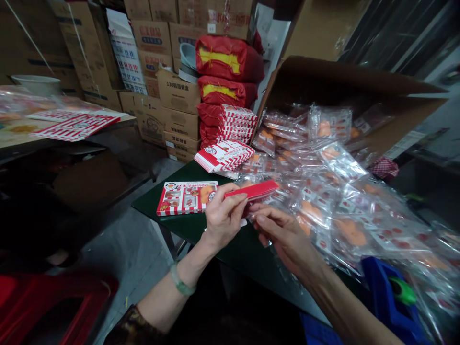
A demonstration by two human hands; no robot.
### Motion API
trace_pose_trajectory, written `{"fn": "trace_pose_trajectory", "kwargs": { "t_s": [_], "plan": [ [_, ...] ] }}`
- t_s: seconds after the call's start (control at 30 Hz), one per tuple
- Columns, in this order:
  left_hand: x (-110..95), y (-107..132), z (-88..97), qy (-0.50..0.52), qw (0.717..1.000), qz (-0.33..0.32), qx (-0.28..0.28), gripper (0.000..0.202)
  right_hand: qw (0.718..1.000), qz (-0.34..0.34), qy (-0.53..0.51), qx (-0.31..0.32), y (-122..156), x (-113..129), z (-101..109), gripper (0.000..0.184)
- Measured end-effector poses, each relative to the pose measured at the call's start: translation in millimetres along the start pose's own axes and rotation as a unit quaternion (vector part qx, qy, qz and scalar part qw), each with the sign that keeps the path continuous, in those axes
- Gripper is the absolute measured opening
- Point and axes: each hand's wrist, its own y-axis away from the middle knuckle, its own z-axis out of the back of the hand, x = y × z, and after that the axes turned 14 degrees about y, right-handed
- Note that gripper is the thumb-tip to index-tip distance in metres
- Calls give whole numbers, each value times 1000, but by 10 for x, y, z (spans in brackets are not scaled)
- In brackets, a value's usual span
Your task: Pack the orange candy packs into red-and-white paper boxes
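Observation:
My left hand point(226, 211), with a pale green bangle point(181, 280) on the wrist, grips a small red carton point(251, 190) held edge-on above the dark green table point(258, 254). My right hand point(280, 227) is closed at the near end of the carton, its thumb and fingers bent together; what lies between them is hidden. A red-and-white printed box point(185, 197) lies flat on the table left of my left hand. Beyond it rests a stack of flattened red-and-white cartons point(224, 155). Clear plastic packets point(323, 206) with orange contents lie heaped beside my right hand.
An open cardboard box point(338, 79) stands behind the packets. Red sacks point(230, 60) and brown boxes point(178, 93) are stacked at the back. A blue object with a green part point(391, 297) sits at lower right, a red stool point(53, 306) at lower left.

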Motion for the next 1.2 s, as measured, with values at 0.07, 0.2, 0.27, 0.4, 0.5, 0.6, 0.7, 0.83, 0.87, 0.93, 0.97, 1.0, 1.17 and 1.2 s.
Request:
{"fn": "trace_pose_trajectory", "kwargs": {
  "t_s": [0.07, 0.2, 0.27, 0.4, 0.5, 0.6, 0.7, 0.83, 0.87, 0.93, 0.97, 1.0, 1.17, 1.2],
  "plan": [
    [3, -16, 2, 2, 1000, 2, 1, 13, 998, 58, 35, -13, 26, -38, 31, 19],
    [16, -29, 15, 4, 1000, 30, 8, 13, 995, 82, 49, -17, -35, -86, 32, 16],
    [22, -18, 21, 9, 999, 35, 11, 13, 996, 76, 32, -24, -83, -76, 21, 16],
    [11, -14, 32, 7, 999, 39, 10, 12, 992, 111, 14, -58, -127, -3, 10, 12],
    [-6, -91, 45, -43, 999, 18, 10, 9, 984, 159, 6, -83, -123, 48, 15, 9],
    [0, -214, 50, -61, 996, -40, 50, 5, 986, 147, 14, -82, -129, 52, 21, 10],
    [33, -308, 58, -61, 991, -66, 94, 10, 990, 121, 30, -67, -159, 17, 19, 13],
    [70, -354, 102, -67, 988, -52, 126, 6, 995, 103, 3, -8, -198, -2, 11, 21],
    [73, -361, 115, -62, 988, -49, 135, 8, 995, 99, -15, 15, -204, 6, 13, 22],
    [76, -376, 138, -50, 987, -44, 148, 8, 992, 84, -58, 68, -214, 28, 25, 23],
    [76, -384, 146, -46, 986, -42, 154, 9, 990, 74, -78, 95, -219, 39, 34, 23],
    [77, -393, 152, -42, 985, -41, 160, 10, 986, 61, -93, 122, -226, 49, 45, 22],
    [93, -426, 169, -15, 980, -34, 196, 13, 970, 23, -125, 206, -270, 54, 83, 20],
    [96, -430, 173, -12, 979, -29, 204, 14, 969, 21, -131, 210, -279, 50, 84, 20]
  ]
}}
